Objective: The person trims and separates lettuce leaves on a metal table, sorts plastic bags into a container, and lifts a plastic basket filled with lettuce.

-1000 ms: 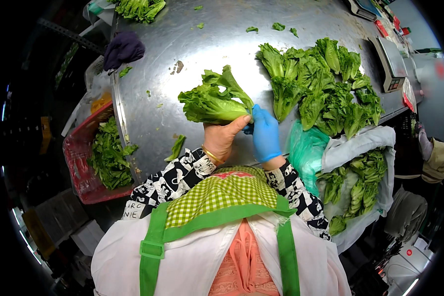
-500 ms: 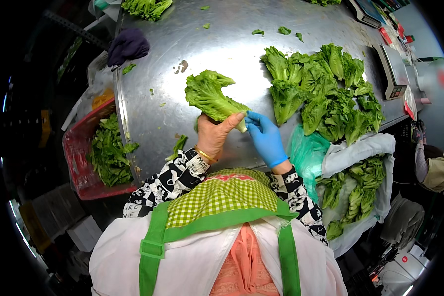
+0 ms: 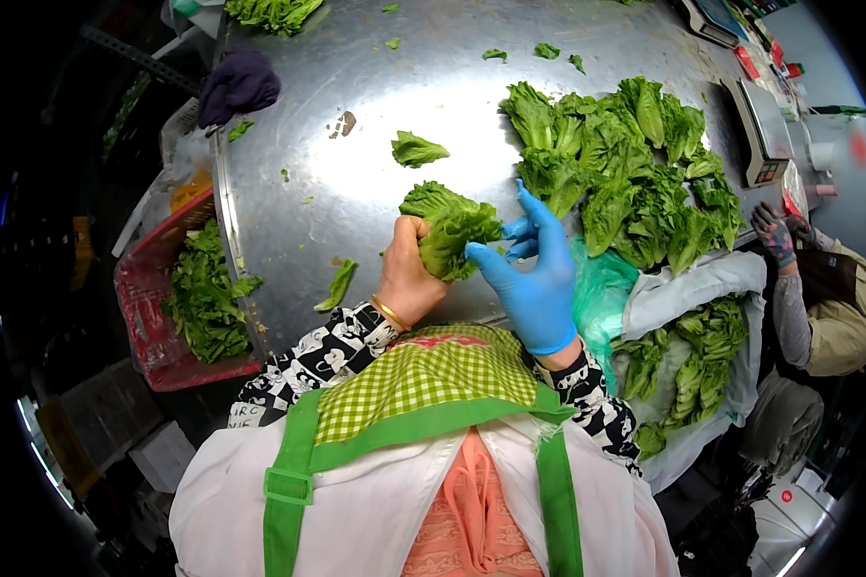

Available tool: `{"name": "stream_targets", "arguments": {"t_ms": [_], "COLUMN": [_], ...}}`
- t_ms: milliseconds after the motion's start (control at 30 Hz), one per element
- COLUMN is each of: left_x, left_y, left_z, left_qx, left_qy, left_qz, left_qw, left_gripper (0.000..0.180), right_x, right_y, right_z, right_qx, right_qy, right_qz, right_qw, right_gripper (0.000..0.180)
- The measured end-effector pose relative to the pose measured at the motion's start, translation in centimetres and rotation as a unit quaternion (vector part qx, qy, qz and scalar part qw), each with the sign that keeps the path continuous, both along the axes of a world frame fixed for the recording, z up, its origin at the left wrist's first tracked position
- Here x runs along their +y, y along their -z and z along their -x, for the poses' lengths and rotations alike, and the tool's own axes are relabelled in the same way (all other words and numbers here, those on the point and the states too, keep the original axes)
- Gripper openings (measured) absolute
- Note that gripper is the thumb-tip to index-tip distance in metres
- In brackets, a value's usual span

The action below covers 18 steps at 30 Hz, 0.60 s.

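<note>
My bare left hand (image 3: 409, 274) is wrapped round a head of green lettuce (image 3: 449, 229) above the near side of the metal table (image 3: 327, 231). Just right of it, my right hand (image 3: 534, 274) in a blue glove has its fingers apart, close to the lettuce's right edge. Whether its fingertips touch the leaves I cannot tell. A loose leaf (image 3: 419, 149) lies on the table beyond the held head. Another leaf (image 3: 338, 285) rests left of my left wrist. To the right, a pile of lettuce heads (image 3: 616, 173) spreads over the table.
A red crate (image 3: 144, 327) of leaves stands at the left edge, near a dark cloth (image 3: 241, 87). At right is a lined container (image 3: 693, 288) of lettuce beside green plastic (image 3: 601, 288). A scale (image 3: 765, 125) sits far right, with a co-worker's gloved hand (image 3: 775, 236) nearby.
A loose leaf now lies on the table beyond my hands. My left hand holds the lettuce more upright and bunched. My right hand has let go, fingers spread. A co-worker's hand has come into view.
</note>
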<state>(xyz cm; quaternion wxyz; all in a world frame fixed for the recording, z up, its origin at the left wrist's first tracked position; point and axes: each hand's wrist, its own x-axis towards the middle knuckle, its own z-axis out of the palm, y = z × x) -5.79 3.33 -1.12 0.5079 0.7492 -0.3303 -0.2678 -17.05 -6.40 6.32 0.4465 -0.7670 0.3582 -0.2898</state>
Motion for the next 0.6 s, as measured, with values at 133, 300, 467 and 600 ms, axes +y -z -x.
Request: {"name": "stream_targets", "arguments": {"t_ms": [133,300,467,600], "left_x": [0.5,1.8,3.1,2.1], "left_y": [0.1,2.3,3.5,1.8], "left_z": [-0.2,-1.2,-1.7,-2.1], "left_qx": [-0.038,-0.072,0.385,0.551], "left_qy": [0.029,0.07,-0.07,-0.117], "left_qz": [-0.044,-0.091,0.001,0.072], "left_qw": [0.998,0.991,0.92,0.823], "left_gripper": [0.051,0.044,0.041,0.033], "right_x": [-0.8,-0.8,-4.0,-6.2], "right_y": [1.5,1.3,3.4,8.2], "right_z": [0.5,1.3,4.4,5.5], "right_qx": [0.04,-0.029,0.038,0.204], "right_qy": [-0.058,0.039,0.166,0.185], "right_qz": [0.046,0.017,-0.079,-0.077], "right_qw": [0.996,0.999,0.982,0.958], "right_gripper": [0.018,0.011,0.02,0.047]}}
